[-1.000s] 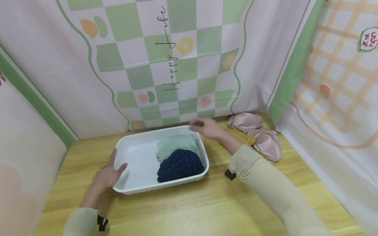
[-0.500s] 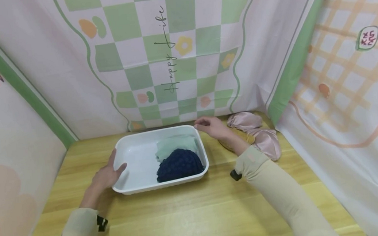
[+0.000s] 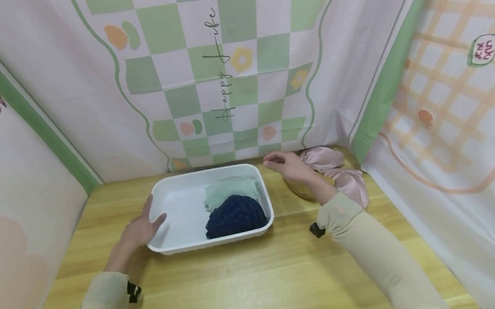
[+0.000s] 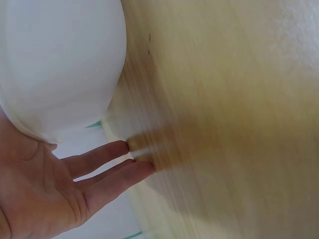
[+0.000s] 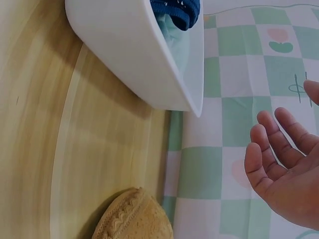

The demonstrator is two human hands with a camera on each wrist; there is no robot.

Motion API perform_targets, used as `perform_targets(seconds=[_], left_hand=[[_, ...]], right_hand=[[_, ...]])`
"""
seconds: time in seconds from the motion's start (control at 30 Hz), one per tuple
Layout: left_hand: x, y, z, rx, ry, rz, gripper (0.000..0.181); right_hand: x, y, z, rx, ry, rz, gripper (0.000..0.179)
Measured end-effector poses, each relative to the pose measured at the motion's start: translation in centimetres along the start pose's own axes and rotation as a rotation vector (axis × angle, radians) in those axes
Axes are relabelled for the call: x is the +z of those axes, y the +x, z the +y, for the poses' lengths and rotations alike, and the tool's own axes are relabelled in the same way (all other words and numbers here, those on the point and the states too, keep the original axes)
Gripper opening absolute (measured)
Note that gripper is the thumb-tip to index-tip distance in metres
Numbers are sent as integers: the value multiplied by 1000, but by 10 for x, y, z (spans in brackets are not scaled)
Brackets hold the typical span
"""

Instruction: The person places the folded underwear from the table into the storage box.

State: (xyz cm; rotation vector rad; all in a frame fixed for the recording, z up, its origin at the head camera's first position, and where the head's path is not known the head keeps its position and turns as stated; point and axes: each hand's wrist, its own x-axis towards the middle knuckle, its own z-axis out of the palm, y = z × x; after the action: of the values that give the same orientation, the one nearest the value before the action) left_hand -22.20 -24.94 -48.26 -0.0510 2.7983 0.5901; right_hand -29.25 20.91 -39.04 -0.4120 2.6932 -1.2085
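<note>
Checked cloth (image 3: 238,18), green and white: hung behind the work.
Counter (image 3: 239,282), wood-grain: carries everything below.
Tray (image 3: 184,211), white, rectangular: on the counter near the cloth, unmoved over the last second; left half bare inside.
Pink satin piece (image 3: 352,185): two lobes, on the counter at far right, outside the tray; whether one item or two cannot be told.
Navy piece (image 3: 236,216), textured, mounded: inside the tray, near right corner, unchanged in place.
Mint piece (image 3: 234,188): inside the tray, right half, behind the navy piece and partly hidden by it.
Mustard piece (image 5: 137,221), rounded, patterned trim: on the counter right of the tray, beside the pink satin piece, partly covered by the right forearm in the head view.
Left hand (image 3: 137,230): at the tray's left end, thumb over the rim, other fingers straight outside; steadying it, by judgement; unmoved.
Right hand (image 3: 293,166): released, fingers loosely bent, nothing in them. A second ago at the tray's far right corner; since shifted right, now apart from the rim and nearest the mustard piece. Judged meaning: its work at the tray has paused, with navy and mint inside, mustard and pink outside.
</note>
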Motion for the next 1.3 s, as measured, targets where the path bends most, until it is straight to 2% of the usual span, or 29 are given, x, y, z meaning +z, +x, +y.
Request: perform_targets(seconds=[0.47,0.87,1.3], left_hand=[[-1,0,0,-14,0,-13,92],[0,0,-1,-13,-3,-7,93],[1,-2,1,-15,2,-2,92]], right_hand=[[-10,-7,18,13,10,48,49],[-23,-13,32,41,119,32,55],[-37,-23,37,61,71,36,58]])
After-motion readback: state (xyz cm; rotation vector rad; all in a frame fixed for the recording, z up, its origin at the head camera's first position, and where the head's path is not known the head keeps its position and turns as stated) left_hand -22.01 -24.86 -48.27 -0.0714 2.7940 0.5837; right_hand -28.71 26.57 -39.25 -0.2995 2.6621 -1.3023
